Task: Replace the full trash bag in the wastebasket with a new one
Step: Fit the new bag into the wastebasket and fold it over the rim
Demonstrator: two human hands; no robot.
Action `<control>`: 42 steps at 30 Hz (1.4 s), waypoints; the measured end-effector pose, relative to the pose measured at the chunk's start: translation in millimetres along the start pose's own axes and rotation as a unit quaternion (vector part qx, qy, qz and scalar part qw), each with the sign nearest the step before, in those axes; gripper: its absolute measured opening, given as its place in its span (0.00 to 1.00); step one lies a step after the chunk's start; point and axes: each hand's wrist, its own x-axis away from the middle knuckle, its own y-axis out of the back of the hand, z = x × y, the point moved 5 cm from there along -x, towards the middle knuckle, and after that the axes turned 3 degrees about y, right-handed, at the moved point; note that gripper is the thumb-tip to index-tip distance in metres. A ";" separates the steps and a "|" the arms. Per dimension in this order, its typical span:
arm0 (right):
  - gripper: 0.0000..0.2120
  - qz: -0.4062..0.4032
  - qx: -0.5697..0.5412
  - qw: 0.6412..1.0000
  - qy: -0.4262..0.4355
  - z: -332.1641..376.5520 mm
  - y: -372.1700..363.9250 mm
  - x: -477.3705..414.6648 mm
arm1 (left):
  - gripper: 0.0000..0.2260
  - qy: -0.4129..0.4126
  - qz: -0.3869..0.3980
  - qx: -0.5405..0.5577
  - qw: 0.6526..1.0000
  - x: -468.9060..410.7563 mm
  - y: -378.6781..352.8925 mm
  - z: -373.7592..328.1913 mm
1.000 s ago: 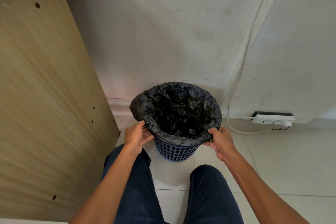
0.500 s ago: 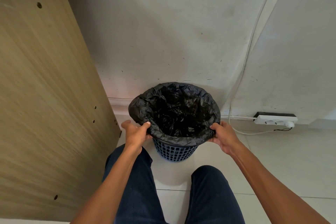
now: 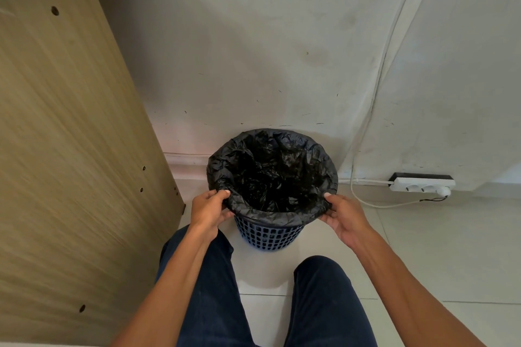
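A person bends over a blue mesh basket [image 3: 267, 234] on the floor against the wall, with a black bag [image 3: 307, 155] lining it and folded over its rim. The left hand [image 3: 207, 210] pinches the fold at the basket's left side and the right hand [image 3: 345, 218] pinches it at the right, fingers [image 3: 222, 194] curled on the plastic. A power strip [image 3: 423, 184] lies right of the basket. An uneven pull could tear the thin film on the rim, or the light basket could rise with the bag and tip.
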 end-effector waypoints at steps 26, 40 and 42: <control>0.16 -0.135 -0.034 0.989 0.047 -57.0 -50.7 45.9 | 0.11 0.040 0.009 0.062 0.997 -2.4 -6.6 7.3; 0.15 -0.104 -0.005 0.994 0.045 -50.4 -29.6 28.9 | 0.19 0.049 0.046 0.080 0.995 -10.2 -3.1 1.2; 0.14 -0.103 0.002 0.994 0.045 -48.3 -28.4 28.5 | 0.16 0.039 0.049 0.064 0.996 -10.7 -3.1 -3.4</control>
